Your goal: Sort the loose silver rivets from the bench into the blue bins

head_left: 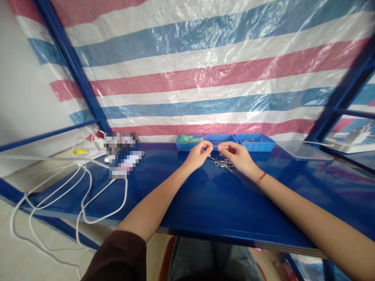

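Where the head view centers, two bare hands face each other above a blue table (205, 207).

Left hand (200, 153): thumb and fingers pinched together on one end of a thin rod (216, 146); bare forearm, dark sleeve (120, 251) above the elbow.

Right hand (234, 153): fingertips pinched on the rod's other end; red cord (260, 179) around the wrist.

Rod: one, slender, roughly level, spanning the gap between both sets of fingertips; finer detail too small to tell.

Pile (224, 163): loose metal pins, lying on the table, just below the right hand.

Bins: three, blue, side by side behind the hands. Left bin (184, 148), green packets inside; middle bin (221, 137), partly hidden by the hands; right bin (260, 146), small metal pieces inside.

Clear tray (304, 151): on the table, right of the bins.

Cables (88, 195): white, several, looped at the table's left end.

Sheet (187, 82): striped red, white and blue, hung behind.
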The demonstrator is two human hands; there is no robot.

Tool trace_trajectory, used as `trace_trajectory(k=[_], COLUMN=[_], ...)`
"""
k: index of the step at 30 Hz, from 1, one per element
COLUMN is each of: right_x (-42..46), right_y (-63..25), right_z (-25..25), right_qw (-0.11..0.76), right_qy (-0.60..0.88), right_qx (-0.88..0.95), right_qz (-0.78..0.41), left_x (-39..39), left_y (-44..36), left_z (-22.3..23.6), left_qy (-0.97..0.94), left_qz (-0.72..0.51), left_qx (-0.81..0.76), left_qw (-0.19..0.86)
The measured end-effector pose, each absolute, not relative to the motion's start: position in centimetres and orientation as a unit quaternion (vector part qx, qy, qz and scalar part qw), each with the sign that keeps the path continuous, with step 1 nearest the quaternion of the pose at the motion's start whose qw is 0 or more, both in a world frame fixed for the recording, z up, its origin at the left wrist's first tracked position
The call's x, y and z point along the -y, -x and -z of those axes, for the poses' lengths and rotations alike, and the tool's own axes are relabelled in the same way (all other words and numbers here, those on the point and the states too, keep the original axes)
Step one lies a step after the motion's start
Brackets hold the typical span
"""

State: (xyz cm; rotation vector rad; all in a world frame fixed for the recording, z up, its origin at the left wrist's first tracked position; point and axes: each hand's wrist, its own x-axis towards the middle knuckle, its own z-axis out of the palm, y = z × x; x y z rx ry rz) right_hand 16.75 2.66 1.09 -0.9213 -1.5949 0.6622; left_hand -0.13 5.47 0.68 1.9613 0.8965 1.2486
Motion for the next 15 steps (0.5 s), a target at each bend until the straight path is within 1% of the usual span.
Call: trace_trajectory(k=[3, 5, 7, 8, 10, 12, 15], right_x=[-2.5, -2.9, -3.5, -3.9, -4.6, -5.0, -5.3], right_y=[-16.9, -17.4, -18.3, -18.9, -20.3, -21.7, -22.4], right_z=[-1.5, -1.5, -1.5, -1.5, -1.4, -1.2, -0.7], right_qw=[0.54, 0.527, 0.512, 0.5, 0.464, 0.426, 0.381], right_qy=[0.409, 0.448, 0.503, 0.53, 0.575, 0.597, 0.574], right_qx=[0.682, 0.672, 0.642, 0.625, 0.61, 0.635, 0.715], right_qz=[-0.275, -0.266, -0.271, -0.28, -0.286, -0.244, -0.123], left_x=[-5.3, -5.0, -4.8, -4.7, -4.8, -5.1, -5.5], left_y=[0.4, 0.7, 0.8, 0.8, 0.6, 0.4, 0.3], left_z=[-0.6, -0.7, -0.9, -0.9, -0.9, -0.6, 0.0], left_qy=[-0.783, -0.824, -0.864, -0.876, -0.891, -0.898, -0.902], left_qz=[-0.419, -0.373, -0.342, -0.327, -0.294, -0.271, -0.26], left_qx=[-0.36, -0.369, -0.352, -0.343, -0.338, -0.34, -0.342], left_qw=[0.286, 0.213, 0.113, 0.09, 0.075, 0.069, 0.032])
